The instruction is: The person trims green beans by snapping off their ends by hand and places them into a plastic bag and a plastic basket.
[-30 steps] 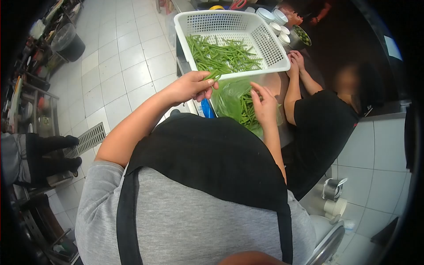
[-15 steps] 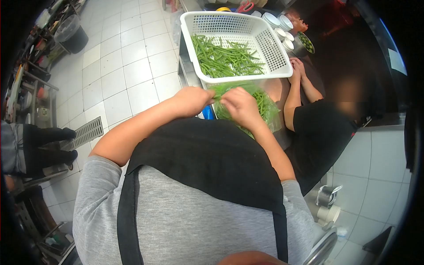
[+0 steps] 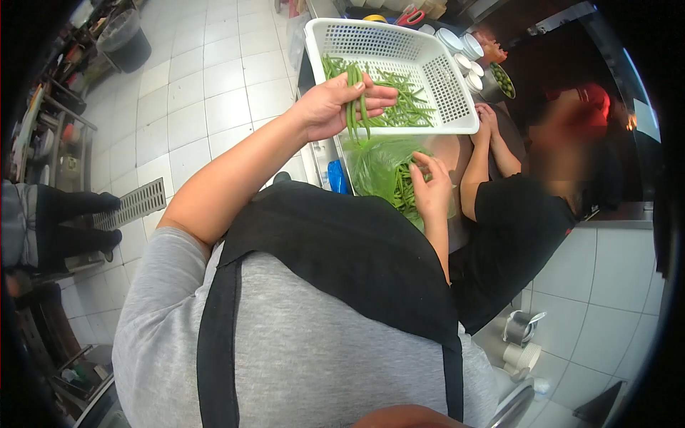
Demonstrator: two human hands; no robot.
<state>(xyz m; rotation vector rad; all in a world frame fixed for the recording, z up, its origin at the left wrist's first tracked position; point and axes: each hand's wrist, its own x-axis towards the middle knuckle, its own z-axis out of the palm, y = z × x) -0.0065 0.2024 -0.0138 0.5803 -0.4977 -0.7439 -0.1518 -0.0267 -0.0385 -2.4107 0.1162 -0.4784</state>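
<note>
My left hand [image 3: 335, 107] is over the near left edge of a white perforated basket [image 3: 467, 123]. Several green beans [image 3: 359, 107] lie across its palm under the thumb, their ends hanging down. More green beans [image 3: 407, 100] are spread on the basket's floor. Below the basket sits a green-tinted clear plastic bag [image 3: 374, 167] with beans [image 3: 404, 191] inside. At the bag's right part is my right hand [image 3: 431, 187], palm up and fingers curled towards the thumb; whether a small piece is between the fingertips cannot be made out.
A co-worker in black [image 3: 521, 228] stands at the right, hands clasped near the basket's corner. White containers [image 3: 464, 53] and a metal bowl of green items [image 3: 503, 82] are behind. Another person [image 3: 57, 221] is at far left. A bin [image 3: 125, 43] stands on the floor.
My two hands have moved apart. The left has risen to the basket's edge and shows several beans across its palm; the right has turned palm up beside the bag. The view has shifted slightly.
</note>
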